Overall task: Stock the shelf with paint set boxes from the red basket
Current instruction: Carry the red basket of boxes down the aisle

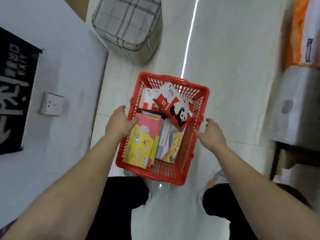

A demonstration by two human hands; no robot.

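The red basket [173, 177] stands on the pale floor just in front of my feet. Inside lie several paint set boxes: a yellow and pink one [142, 142] at the left, a colourful one [171, 144] beside it, a red and white panda box [176, 108] tilted on top, and a white and red box [149, 99] at the far end. My left hand [119, 122] is on the basket's left rim, thumb inside and fingers outside. My right hand [212, 134] hovers at the right rim with fingers apart, holding nothing.
A grey checked fabric bag [128, 26] sits on the floor beyond the basket. A white wall with a socket [52, 105] and a black banner [13, 90] runs along the left. Shelving with white and orange packages [294, 110] stands at the right.
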